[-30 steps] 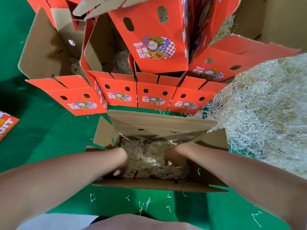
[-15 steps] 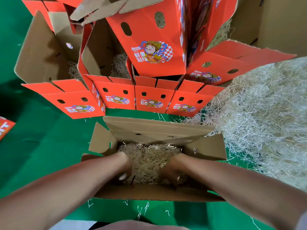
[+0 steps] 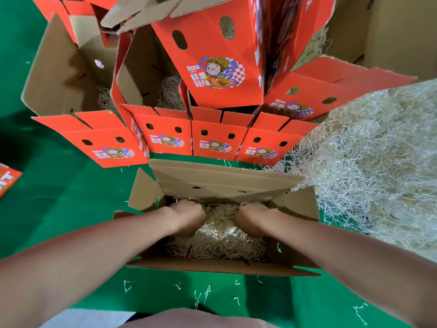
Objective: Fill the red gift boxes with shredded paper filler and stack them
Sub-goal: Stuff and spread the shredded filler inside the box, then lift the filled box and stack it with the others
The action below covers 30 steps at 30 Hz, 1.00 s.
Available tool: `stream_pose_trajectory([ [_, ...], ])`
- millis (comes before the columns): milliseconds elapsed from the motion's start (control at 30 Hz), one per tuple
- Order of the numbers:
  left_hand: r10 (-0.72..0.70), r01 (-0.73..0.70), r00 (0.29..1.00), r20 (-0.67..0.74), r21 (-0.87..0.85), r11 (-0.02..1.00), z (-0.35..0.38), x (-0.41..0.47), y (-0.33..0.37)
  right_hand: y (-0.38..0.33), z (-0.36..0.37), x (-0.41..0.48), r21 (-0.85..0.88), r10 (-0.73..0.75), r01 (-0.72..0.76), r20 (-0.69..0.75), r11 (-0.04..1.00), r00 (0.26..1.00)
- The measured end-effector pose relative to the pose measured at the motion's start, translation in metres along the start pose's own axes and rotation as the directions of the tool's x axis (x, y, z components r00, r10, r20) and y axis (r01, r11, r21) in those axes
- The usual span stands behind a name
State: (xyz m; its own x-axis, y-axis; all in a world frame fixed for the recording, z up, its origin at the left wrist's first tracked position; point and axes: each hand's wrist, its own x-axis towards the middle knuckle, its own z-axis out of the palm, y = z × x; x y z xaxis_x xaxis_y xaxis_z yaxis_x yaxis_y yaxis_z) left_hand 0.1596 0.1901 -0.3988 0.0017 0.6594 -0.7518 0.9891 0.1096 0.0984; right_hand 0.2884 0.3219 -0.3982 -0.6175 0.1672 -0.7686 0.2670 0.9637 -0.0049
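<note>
In the box [image 3: 212, 266], left hand [image 3: 186, 218] and right hand [image 3: 253, 217] touch filler [image 3: 221, 240].

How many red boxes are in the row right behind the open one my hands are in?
4, side by side: far-left box, centre-left box, centre-right box, far-right box. Stacked boxes above may hide more.

Fingers of the left hand [image 3: 186, 217] and right hand [image 3: 251, 218] are sunk out of sight in the shredded paper [image 3: 222, 243].
</note>
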Motion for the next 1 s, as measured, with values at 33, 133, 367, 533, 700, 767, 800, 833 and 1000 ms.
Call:
stream_pose_trajectory([
  [33, -0.005, 0.006, 0.996, -0.085, 0.011, 1.0, -0.002, 0.002, 0.001, -0.005, -0.002, -0.001, -0.139, -0.087, 0.092, 0.04, 0.986, 0.995],
  [133, -0.07, 0.047, 0.981, 0.183, 0.128, 0.991, 0.01, 0.002, -0.003, -0.013, 0.006, -0.01, -0.382, -0.09, 0.242, 0.375, 0.892, 0.923],
  [367, -0.064, 0.064, 0.998, 0.006, -0.217, 0.974, -0.016, -0.029, -0.003, -0.008, -0.027, -0.041, -0.153, -0.031, 0.041, 0.065, 0.987, 0.997],
  [533, -0.021, -0.19, 0.932, -0.362, -0.539, 0.82, -0.055, -0.075, 0.001, 0.005, -0.05, -0.094, 0.117, 0.02, 0.108, -0.768, 0.987, 0.64],
  [700, 0.071, -0.295, 0.92, -0.385, -0.562, 0.773, -0.067, -0.12, 0.021, 0.029, -0.053, -0.115, 0.141, 0.149, -0.048, -0.924, 0.989, 0.353],
  [767, 0.045, -0.274, 0.915, -0.401, -0.537, 0.798, -0.068, -0.126, 0.029, 0.038, -0.056, -0.112, 0.222, 0.249, -0.119, -0.773, 0.968, 0.584],
  [800, 0.021, -0.263, 0.909, -0.416, -0.534, 0.803, -0.066, -0.128, 0.031, 0.042, -0.058, -0.11, 0.264, 0.28, -0.125, -0.708, 0.957, 0.648],
  [833, -0.003, -0.252, 0.904, -0.427, -0.539, 0.804, -0.064, -0.13, 0.031, 0.044, -0.06, -0.108, 0.309, 0.296, -0.106, -0.669, 0.945, 0.681],
  [1000, -0.162, -0.138, 0.858, -0.488, -0.522, 0.841, -0.047, -0.151, 0.007, 0.019, -0.089, -0.087, 0.357, 0.227, 0.053, -0.694, 0.932, 0.683],
])
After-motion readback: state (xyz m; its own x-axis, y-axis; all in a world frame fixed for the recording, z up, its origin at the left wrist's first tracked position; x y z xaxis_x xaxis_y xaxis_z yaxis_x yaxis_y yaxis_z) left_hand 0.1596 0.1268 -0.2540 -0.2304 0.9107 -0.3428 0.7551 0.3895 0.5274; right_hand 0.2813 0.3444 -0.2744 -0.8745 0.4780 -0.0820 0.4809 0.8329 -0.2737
